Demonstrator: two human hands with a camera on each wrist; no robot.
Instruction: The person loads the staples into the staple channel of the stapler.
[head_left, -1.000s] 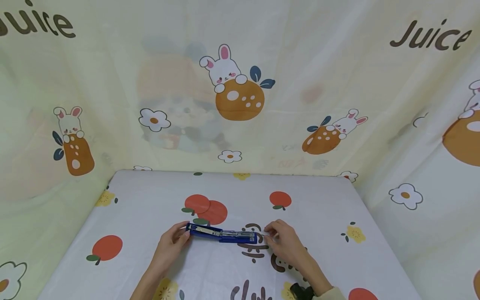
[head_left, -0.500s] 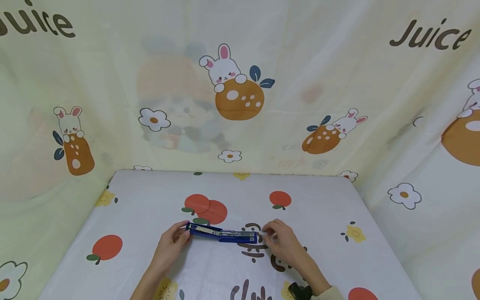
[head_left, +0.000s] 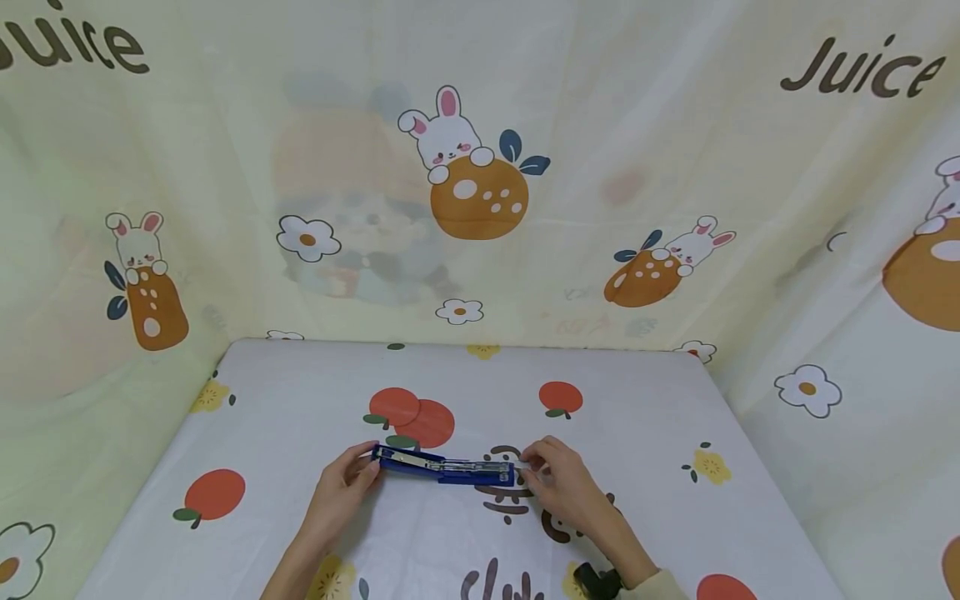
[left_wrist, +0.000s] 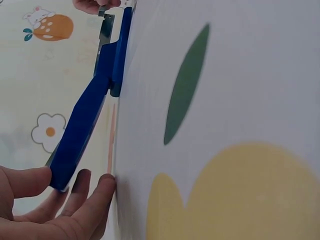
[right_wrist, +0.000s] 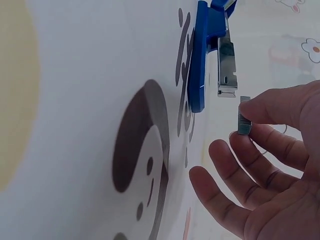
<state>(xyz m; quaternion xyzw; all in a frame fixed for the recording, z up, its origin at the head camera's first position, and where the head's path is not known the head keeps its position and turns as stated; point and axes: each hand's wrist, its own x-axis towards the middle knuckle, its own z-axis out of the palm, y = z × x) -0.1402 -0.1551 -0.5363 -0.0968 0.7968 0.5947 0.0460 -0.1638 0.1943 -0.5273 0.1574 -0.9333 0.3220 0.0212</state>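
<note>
A blue stapler lies folded wide open across the table, its cover swung to the left. My left hand grips the far end of that cover between thumb and fingers, as the left wrist view shows on the blue cover. Between the thumb and index finger of my right hand is a short grey strip of staples. In the right wrist view the strip is just off the front end of the stapler's metal magazine, apart from it. The blue base rests on the cloth.
A white cloth printed with fruit, flowers and lettering covers the table. Behind and at both sides hang pale curtains with rabbit prints. A black device sits by my right wrist.
My right hand has shifted slightly left, bringing the strip of staples closer to the stapler's front end. The left hand and the stapler have stayed in place.
</note>
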